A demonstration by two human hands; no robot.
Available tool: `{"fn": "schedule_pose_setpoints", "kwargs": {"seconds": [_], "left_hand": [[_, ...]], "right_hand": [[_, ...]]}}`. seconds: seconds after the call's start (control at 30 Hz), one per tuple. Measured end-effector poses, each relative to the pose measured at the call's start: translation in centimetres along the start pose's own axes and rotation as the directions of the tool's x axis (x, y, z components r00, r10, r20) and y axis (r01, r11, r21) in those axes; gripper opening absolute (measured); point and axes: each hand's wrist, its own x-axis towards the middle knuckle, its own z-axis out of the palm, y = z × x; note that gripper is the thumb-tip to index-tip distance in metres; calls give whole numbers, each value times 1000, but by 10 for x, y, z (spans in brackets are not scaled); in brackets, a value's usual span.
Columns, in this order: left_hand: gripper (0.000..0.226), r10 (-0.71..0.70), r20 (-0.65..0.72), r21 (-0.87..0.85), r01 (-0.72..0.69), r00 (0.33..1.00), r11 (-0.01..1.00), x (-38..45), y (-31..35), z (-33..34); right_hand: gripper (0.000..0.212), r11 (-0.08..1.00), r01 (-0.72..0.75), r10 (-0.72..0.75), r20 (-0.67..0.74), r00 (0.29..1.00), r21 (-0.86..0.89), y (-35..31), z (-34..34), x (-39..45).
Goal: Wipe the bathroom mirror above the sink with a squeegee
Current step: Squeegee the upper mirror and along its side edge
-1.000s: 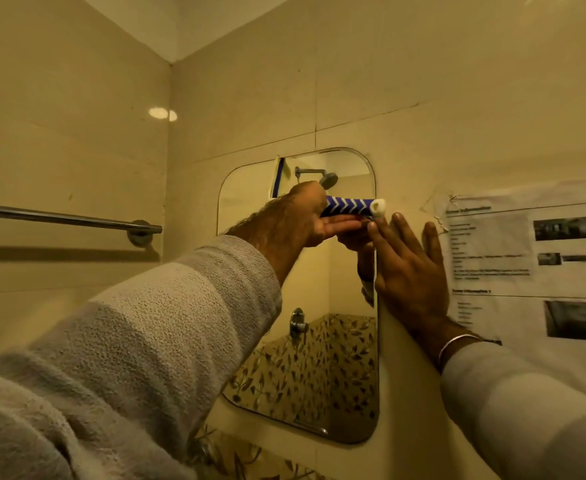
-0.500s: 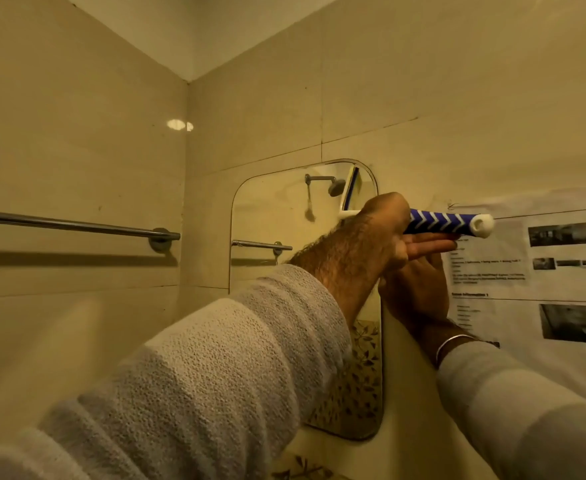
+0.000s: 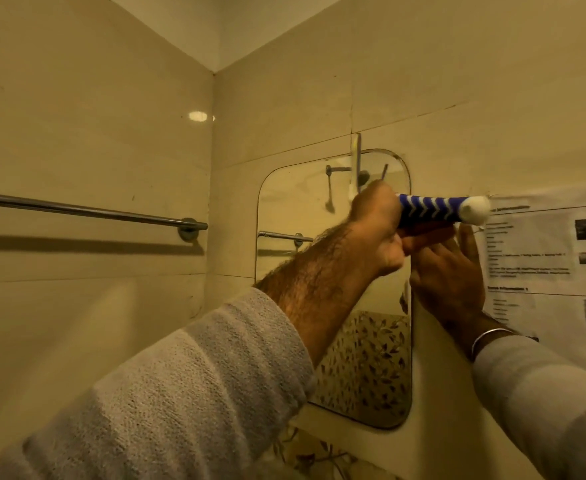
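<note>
A rounded mirror [image 3: 295, 199] hangs on the beige tiled wall. My left hand [image 3: 374, 226] is shut on the squeegee [image 3: 430, 209], whose blue-and-white striped handle with a white end cap points right. Its blade stands upright against the mirror's top edge, blurred, just above my fist. My right hand [image 3: 450, 271] lies flat with fingers spread on the wall at the mirror's right edge, under the handle. My left forearm hides the mirror's middle.
A chrome towel bar [image 3: 87, 211] runs along the left wall. Printed paper sheets [image 3: 540, 258] are stuck on the wall right of the mirror. The mirror reflects a shower head and leaf-patterned tiles [image 3: 371, 368]. The sink is out of view.
My left hand has carried the squeegee from the mirror's upper left across to its upper right, so the handle now reaches over the paper. My right hand stays on the wall.
</note>
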Motion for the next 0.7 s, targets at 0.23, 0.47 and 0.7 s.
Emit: {"fn": "schedule_pose_setpoints", "kwargs": {"seconds": [0.23,0.47,0.7], "left_hand": [[39,104,-324,32,-99,940,995,20,10,-98],[39,98,-501,68,-74,860,995,60,-3,-177],[45,-11,-462,31,28,887,999,80,-28,-172]], "right_hand": [[62,1000,-4,4,-30,1000,2,0,4,1],[62,999,8,-12,-83,997,-47,4,15,0],[62,998,10,-17,-110,994,-66,4,16,1]]}}
